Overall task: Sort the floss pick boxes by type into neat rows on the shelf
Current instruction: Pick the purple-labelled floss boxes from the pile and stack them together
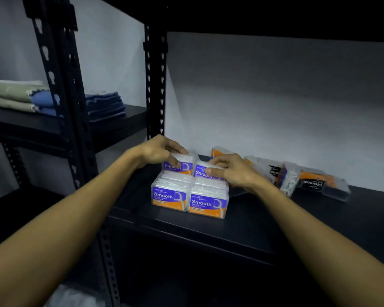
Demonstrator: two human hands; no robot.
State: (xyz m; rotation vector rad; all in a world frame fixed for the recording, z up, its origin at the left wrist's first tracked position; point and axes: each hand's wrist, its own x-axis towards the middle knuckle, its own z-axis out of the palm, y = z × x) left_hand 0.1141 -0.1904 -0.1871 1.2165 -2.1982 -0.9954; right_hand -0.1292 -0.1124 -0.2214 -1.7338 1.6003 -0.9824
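Gripping the back-left Smooth box [179,164], the left hand [159,151] curls over its top; the right hand [230,171] grips the back-right Smooth box [205,171]. Two front Smooth boxes [190,199] touch side by side on the shelf [275,222]. Charcoal boxes [313,182] lie scattered to the right.

Four clear floss pick boxes with purple-and-orange "Smooth" labels stand upright in a two-by-two block on the black shelf [275,220]: front-left box [169,197], front-right box [208,203], rear-left box [179,163], rear-right box [205,170]. To the right, well apart, "Charcoal" boxes [313,183] with black-and-orange labels lie tilted and unaligned; an orange-labelled box [220,151] stands behind.
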